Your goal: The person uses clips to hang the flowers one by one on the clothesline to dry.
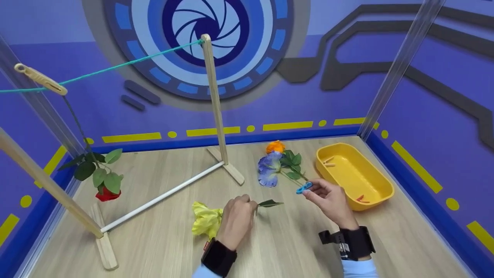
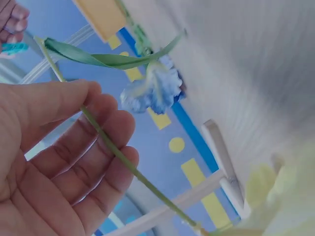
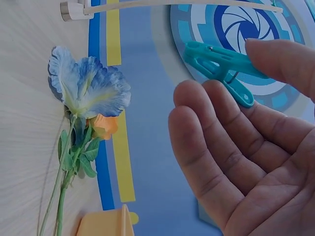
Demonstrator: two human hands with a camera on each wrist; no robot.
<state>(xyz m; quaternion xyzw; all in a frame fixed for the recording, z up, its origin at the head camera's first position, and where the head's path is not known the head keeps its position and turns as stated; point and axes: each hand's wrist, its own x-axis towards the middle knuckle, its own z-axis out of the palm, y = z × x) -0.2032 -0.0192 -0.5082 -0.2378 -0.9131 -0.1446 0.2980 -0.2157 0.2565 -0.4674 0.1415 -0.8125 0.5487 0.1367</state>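
Observation:
My left hand [image 1: 237,219] pinches the green stem [image 2: 142,181] of a yellow artificial flower [image 1: 205,220] just above the table. Its long narrow leaf [image 2: 106,60] sticks out past the fingers, and the bloom is partly behind the hand in the head view. In my right hand [image 1: 330,200] a blue clothespin [image 3: 224,61] is held between thumb and fingers. Beyond that hand lie a blue-purple flower [image 1: 269,169] and an orange flower [image 1: 275,146], their stems side by side on the table.
A yellow tub [image 1: 357,175] with a few small clothespins stands at right. On the left is a wooden frame [image 1: 216,96] with a white crossbar and green string [image 1: 135,61]. A beige clothespin [image 1: 41,80] there holds a red rose [image 1: 108,194] upside down.

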